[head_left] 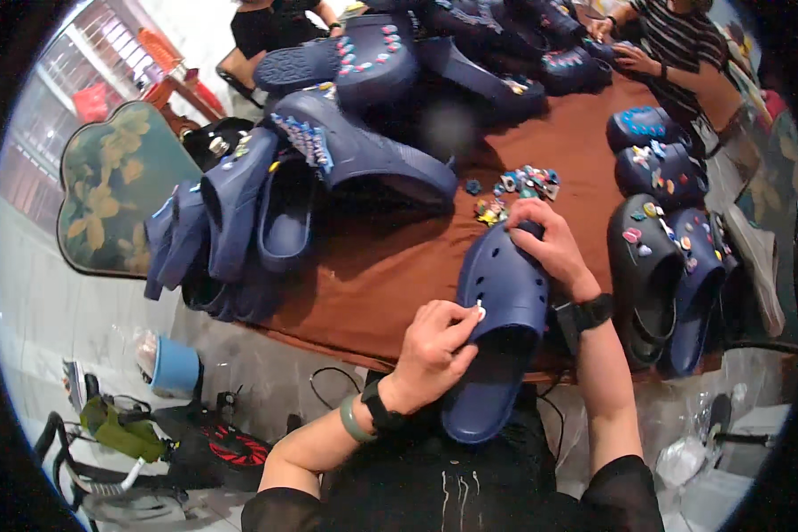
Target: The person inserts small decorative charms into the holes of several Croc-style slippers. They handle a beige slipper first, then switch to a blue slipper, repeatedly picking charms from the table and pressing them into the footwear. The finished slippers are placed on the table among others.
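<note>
A navy blue clog [505,297] with a row of holes lies in front of me, toe pointing away and heel toward my body. My right hand [551,248] is closed over its toe, with the fingertips at the far end. Between the thumb and finger of my left hand [433,348] is a small white shoe charm [480,313], right by the holes on the clog's left side. What the charm depicts is too small to tell. Just beyond the toe sits a loose pile of colourful charms [528,183] on the brown tablecloth [363,306].
Decorated navy clogs [363,146] are heaped at the left and far side. More stand at the right, including a black clog [643,275]. Another person [683,53] handles a shoe at the far right. A floral chair back [124,191] and a blue bin [176,365] stand left.
</note>
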A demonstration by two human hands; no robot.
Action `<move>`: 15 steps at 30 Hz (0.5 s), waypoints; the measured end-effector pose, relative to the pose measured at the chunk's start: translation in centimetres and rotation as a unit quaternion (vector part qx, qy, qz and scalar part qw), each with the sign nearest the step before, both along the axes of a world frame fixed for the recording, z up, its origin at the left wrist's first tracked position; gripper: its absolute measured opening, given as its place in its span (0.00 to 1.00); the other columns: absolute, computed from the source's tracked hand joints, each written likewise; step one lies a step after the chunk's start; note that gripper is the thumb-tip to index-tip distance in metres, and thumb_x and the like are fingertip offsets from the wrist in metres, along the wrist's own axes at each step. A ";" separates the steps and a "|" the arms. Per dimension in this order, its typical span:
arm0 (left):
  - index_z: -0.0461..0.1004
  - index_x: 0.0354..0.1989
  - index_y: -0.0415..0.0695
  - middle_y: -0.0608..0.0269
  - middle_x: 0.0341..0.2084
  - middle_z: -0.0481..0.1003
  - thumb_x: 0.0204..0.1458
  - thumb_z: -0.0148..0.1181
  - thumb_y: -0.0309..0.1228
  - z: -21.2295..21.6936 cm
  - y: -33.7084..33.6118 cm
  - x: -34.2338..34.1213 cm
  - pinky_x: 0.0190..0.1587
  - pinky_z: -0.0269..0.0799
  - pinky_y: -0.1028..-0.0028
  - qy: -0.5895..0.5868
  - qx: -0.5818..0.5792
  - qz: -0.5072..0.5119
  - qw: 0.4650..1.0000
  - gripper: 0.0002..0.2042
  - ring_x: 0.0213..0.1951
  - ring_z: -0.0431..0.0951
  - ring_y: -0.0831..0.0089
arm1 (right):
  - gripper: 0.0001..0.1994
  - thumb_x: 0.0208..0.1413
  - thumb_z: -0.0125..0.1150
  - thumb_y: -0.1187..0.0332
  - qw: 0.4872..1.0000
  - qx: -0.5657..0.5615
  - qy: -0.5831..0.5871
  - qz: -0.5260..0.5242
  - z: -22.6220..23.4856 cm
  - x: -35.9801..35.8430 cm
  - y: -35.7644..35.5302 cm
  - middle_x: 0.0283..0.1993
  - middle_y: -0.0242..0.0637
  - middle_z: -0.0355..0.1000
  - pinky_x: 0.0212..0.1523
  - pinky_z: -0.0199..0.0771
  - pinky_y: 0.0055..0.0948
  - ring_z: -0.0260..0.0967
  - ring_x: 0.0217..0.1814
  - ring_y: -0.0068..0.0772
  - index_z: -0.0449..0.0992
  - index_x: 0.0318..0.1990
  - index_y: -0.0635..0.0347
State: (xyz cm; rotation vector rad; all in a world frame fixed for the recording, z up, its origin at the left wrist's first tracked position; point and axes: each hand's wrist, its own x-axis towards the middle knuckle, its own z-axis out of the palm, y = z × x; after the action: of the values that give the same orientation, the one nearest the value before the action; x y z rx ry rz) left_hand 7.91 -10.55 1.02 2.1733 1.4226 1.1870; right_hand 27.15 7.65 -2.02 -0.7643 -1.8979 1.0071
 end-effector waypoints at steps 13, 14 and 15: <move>0.79 0.44 0.44 0.64 0.35 0.71 0.33 0.66 0.26 0.1 1.0 -0.7 0.54 0.56 0.56 0.066 0.032 -0.040 0.997 0.22 0.52 0.69 0.58 | 0.05 0.47 0.62 0.73 1.000 -0.022 0.011 -0.005 0.1 0.2 -0.1 0.43 0.36 0.72 0.59 0.63 0.32 0.68 0.52 0.34 0.76 0.33 0.61; 0.78 0.44 0.44 0.64 0.35 0.71 0.33 0.66 0.27 0.2 1.3 -0.8 0.54 0.56 0.56 0.067 0.035 -0.051 0.996 0.22 0.52 0.69 0.58 | 0.05 0.47 0.62 0.73 1.000 -0.020 0.012 -0.006 0.1 0.1 -0.1 0.42 0.36 0.72 0.59 0.63 0.32 0.68 0.52 0.34 0.76 0.33 0.62; 0.78 0.44 0.44 0.64 0.35 0.70 0.33 0.66 0.27 0.3 1.7 -1.0 0.54 0.56 0.56 0.061 0.032 -0.078 0.995 0.22 0.52 0.69 0.58 | 0.05 0.47 0.62 0.73 1.000 -0.019 0.014 -0.006 0.0 0.1 -0.1 0.42 0.35 0.72 0.59 0.63 0.31 0.68 0.52 0.33 0.76 0.33 0.62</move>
State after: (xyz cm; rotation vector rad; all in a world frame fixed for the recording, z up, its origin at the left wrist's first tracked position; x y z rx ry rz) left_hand 6.92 -8.82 1.28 2.3890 1.2478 1.0736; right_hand 27.24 7.58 -2.04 -0.7788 -1.8535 1.0436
